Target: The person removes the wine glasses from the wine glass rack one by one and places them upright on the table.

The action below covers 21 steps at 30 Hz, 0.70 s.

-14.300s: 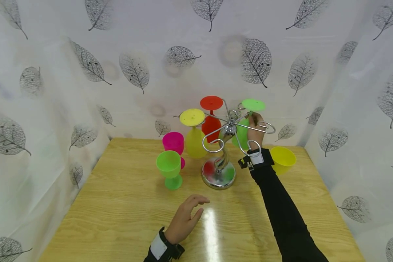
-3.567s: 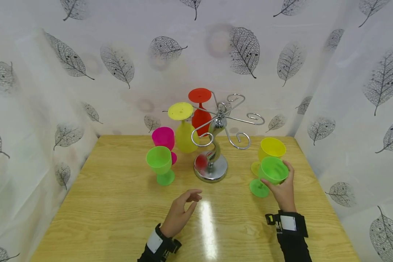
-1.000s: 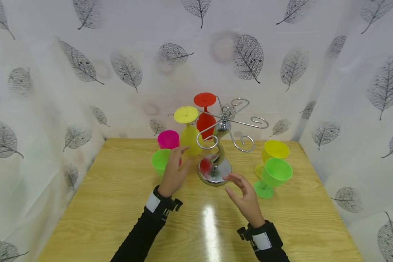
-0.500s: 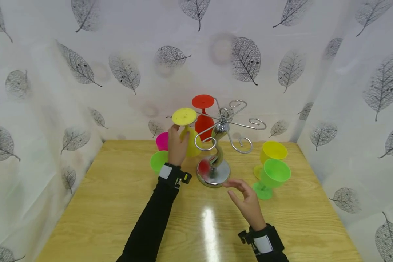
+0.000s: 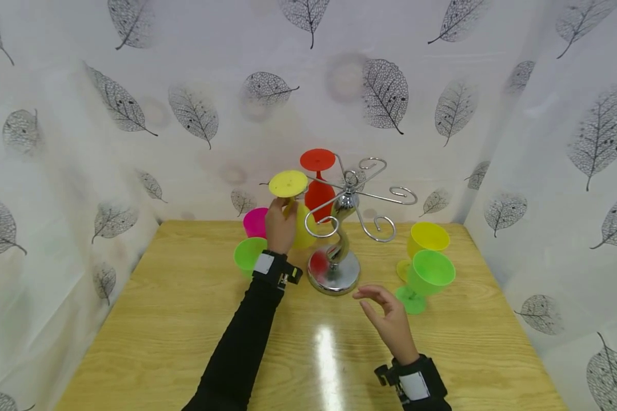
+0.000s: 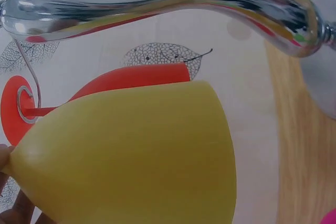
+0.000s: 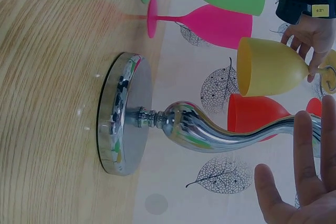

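My left hand (image 5: 280, 225) pinches the stem of a yellow goblet (image 5: 288, 184), which hangs upside down from a chrome glass rack (image 5: 335, 274). Its bowl (image 6: 136, 150) fills much of the left wrist view. The stem still sits at a curled hook (image 7: 329, 80) in the right wrist view. Behind it a red goblet (image 5: 319, 197) hangs inverted from another arm of the rack. My right hand (image 5: 393, 328) is held over the table in front of the rack's base, fingers loosely spread and holding nothing.
A green goblet (image 5: 432, 272) and a yellow one (image 5: 428, 237) stand upright on the right of the wooden table (image 5: 185, 342). On the left stand a pink goblet (image 5: 255, 222) and another green one (image 5: 249, 255), partly hidden by my left hand. A leaf-print curtain (image 5: 211, 57) surrounds the table.
Earlier my right hand took the green goblet off the rack, stood it beside the yellow one at right and let go. My left hand has since risen to the hanging yellow goblet's stem.
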Each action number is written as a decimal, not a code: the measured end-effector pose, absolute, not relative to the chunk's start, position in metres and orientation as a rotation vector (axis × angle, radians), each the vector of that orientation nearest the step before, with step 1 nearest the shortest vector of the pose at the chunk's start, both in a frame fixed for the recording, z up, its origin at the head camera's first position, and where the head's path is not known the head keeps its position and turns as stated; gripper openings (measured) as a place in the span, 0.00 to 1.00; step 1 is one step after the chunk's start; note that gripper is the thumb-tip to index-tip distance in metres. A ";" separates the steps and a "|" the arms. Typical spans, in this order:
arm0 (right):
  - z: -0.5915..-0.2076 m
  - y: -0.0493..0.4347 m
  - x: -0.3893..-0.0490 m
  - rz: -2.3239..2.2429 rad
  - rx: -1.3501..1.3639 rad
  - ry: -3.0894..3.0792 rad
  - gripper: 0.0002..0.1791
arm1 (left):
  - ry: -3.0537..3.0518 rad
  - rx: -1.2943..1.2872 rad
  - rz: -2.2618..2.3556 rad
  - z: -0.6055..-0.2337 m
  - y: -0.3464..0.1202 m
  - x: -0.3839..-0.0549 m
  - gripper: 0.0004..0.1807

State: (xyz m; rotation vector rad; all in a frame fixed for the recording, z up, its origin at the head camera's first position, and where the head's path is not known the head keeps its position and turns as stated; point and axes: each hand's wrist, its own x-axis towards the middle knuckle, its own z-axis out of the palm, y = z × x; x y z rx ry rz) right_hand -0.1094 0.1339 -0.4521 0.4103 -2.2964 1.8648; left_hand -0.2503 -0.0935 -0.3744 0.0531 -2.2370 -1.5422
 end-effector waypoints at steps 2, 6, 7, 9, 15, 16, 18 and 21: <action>-0.453 0.133 -0.109 1.859 0.412 -2.299 0.10 | -2.237 0.050 -1.533 -0.375 -0.095 -0.251 0.15; -0.454 0.132 -0.110 1.850 0.408 -2.304 0.09 | -2.240 0.048 -1.509 -0.375 -0.098 -0.253 0.14; -0.454 0.132 -0.110 1.850 0.404 -2.306 0.09 | -2.241 0.051 -1.503 -0.375 -0.098 -0.254 0.14; -0.454 0.132 -0.110 1.856 0.395 -2.308 0.09 | -2.245 0.067 -1.496 -0.373 -0.098 -0.254 0.14; -0.454 0.132 -0.111 1.866 0.383 -2.308 0.09 | -2.261 0.104 -1.484 -0.367 -0.095 -0.253 0.14; -0.454 0.132 -0.111 1.865 0.385 -2.307 0.09 | -2.265 0.109 -1.480 -0.367 -0.095 -0.254 0.14; -0.454 0.132 -0.111 1.862 0.388 -2.307 0.09 | -2.268 0.118 -1.476 -0.367 -0.095 -0.255 0.14; -0.454 0.133 -0.111 1.857 0.390 -2.315 0.08 | -2.266 0.123 -1.474 -0.367 -0.094 -0.256 0.13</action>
